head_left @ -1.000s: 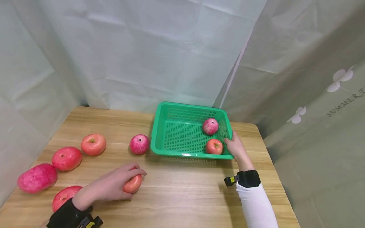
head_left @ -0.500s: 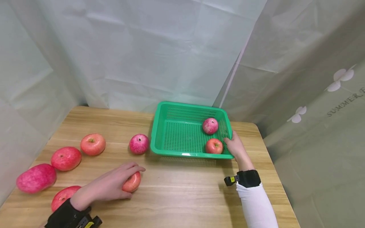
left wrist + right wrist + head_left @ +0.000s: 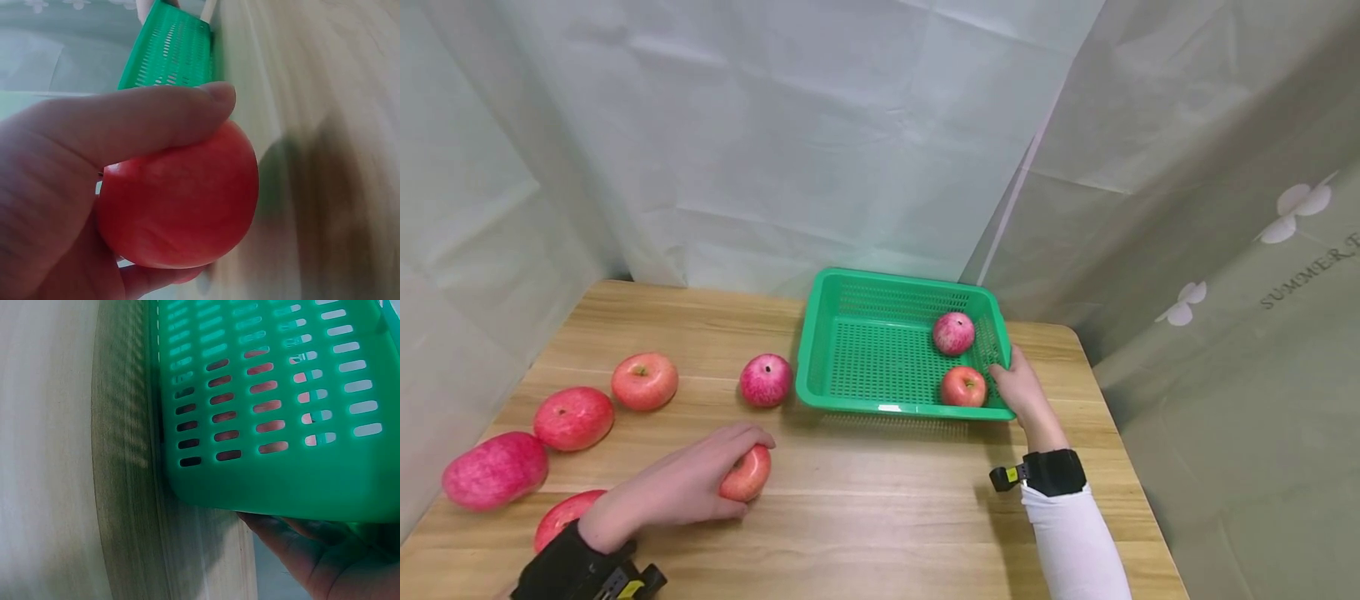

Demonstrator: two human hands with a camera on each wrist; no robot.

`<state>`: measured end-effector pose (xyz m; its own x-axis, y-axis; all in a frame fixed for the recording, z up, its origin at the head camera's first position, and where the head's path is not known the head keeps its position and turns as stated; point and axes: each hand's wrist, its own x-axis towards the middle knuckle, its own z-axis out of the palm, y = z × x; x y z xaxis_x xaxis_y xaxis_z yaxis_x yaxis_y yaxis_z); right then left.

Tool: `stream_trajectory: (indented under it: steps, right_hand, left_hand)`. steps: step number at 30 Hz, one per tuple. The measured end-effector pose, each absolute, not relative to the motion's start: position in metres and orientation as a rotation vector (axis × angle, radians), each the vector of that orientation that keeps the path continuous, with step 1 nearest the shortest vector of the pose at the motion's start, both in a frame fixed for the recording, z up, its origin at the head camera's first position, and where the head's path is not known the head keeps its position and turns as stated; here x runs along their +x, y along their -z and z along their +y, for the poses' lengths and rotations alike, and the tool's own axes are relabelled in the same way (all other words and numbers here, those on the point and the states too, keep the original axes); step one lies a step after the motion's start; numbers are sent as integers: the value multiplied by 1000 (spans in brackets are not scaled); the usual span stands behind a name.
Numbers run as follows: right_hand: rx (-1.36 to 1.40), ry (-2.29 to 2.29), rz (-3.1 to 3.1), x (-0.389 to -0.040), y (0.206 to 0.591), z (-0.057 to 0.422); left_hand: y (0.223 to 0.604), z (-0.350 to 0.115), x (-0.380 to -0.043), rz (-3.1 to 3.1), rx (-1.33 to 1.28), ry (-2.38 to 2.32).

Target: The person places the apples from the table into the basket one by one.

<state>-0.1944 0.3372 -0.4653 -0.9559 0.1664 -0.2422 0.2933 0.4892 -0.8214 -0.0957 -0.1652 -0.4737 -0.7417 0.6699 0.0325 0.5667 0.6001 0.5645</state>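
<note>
My left hand [image 3: 688, 483] grips a red apple [image 3: 747, 473] over the front left of the table; in the left wrist view thumb and fingers wrap around the apple [image 3: 181, 200]. My right hand [image 3: 1021, 387] holds the right end of a green plastic basket [image 3: 891, 409], its thumb over the rim. Seen from the right wrist, the fingers [image 3: 294, 544] sit against the slotted end wall [image 3: 281, 481]. Inside the basket, on its right side, lie a pinkish apple [image 3: 953, 333] and a red apple [image 3: 964, 387].
A dark pink apple [image 3: 766, 380] stands just left of the basket. Further left are several more: a light red apple [image 3: 644, 381], a red one [image 3: 574, 417], a pink one [image 3: 496, 470], and one [image 3: 567, 517] partly behind my left wrist. Pale curtains [image 3: 850, 150] hang behind the wooden table [image 3: 880, 517].
The fingers of my left hand have curled closer around the apple, and the hand has drawn slightly left. My right hand and the basket stay in place.
</note>
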Motion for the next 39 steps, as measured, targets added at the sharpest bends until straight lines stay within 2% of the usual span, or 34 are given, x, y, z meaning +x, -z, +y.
stream_trajectory:
  steps: [21, 39]
  right_hand:
    - [385, 1477, 2602, -193, 465, 337]
    - [401, 1470, 2615, -193, 466, 337]
  left_hand:
    - [460, -172, -105, 2685, 1017, -947]
    - [420, -162, -126, 2903, 1108, -987]
